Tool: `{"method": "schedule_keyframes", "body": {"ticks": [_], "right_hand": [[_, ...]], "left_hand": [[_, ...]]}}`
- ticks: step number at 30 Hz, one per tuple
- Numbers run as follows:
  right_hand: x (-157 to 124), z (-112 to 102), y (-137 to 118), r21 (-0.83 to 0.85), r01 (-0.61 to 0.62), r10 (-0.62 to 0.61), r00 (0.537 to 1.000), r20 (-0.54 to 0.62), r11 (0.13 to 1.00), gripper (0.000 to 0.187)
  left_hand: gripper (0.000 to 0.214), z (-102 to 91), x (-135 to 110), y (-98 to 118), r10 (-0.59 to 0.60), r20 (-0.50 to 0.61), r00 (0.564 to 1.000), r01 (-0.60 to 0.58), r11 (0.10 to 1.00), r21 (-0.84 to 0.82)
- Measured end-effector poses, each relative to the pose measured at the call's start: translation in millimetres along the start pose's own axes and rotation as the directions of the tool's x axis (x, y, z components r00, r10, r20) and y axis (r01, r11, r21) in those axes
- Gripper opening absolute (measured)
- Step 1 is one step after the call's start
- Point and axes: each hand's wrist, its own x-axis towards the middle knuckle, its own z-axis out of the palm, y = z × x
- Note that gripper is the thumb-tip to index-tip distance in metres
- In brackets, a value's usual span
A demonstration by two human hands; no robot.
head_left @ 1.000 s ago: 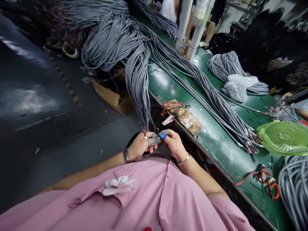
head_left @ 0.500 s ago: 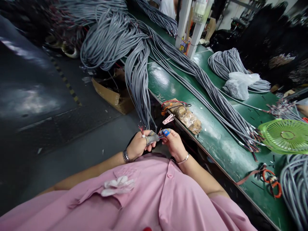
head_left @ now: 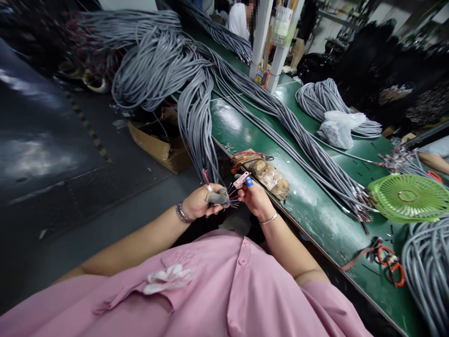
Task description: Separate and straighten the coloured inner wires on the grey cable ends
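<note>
Several colored wires (head_left: 233, 201) pinched in left hand (head_left: 205, 201), left of green table (head_left: 315, 215) | right hand (head_left: 256, 199) curled by pink clothespin (head_left: 242, 179), can't tell its grip | wires could snag there if yanked imo

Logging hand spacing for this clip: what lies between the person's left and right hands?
In the head view, thin coloured wires, red and blue among them, fan out from the left hand toward the right hand.
</note>
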Motion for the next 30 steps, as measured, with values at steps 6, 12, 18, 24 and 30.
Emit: {"method": "schedule_keyframes", "body": {"ticks": [6,12,18,24,30], "right_hand": [[7.0,3.6,17.6,-0.188,0.296,-0.335,0.912,-0.236,0.937,0.036],[13.2,7.6,16.8,0.096,0.116,-0.111,0.992,-0.057,0.989,0.047],[17.6,9.6,15.8,0.23,0.114,-0.093,0.99,-0.103,0.966,0.036],[17.4,10.7,15.3,0.191,0.129,-0.104,0.985,-0.138,0.973,0.033],[15.9,10.7,13.9,0.184,0.124,-0.098,0.985,-0.144,0.975,0.033]], "left_hand": [[0.021,-2.2,19.9,-10.2,0.016,0.097,0.995,0.003,0.982,-0.188],[0.017,-2.1,33.2,-19.2,0.05,0.142,0.989,0.001,0.941,-0.339],[0.016,-5.7,36.1,-26.8,0.054,0.151,0.987,0.01,0.92,-0.391],[0.014,-5.7,33.1,-27.8,0.044,0.128,0.991,0.012,0.912,-0.41],[0.013,-8.8,32.8,-31.1,0.073,0.137,0.988,-0.009,0.908,-0.419]]}}
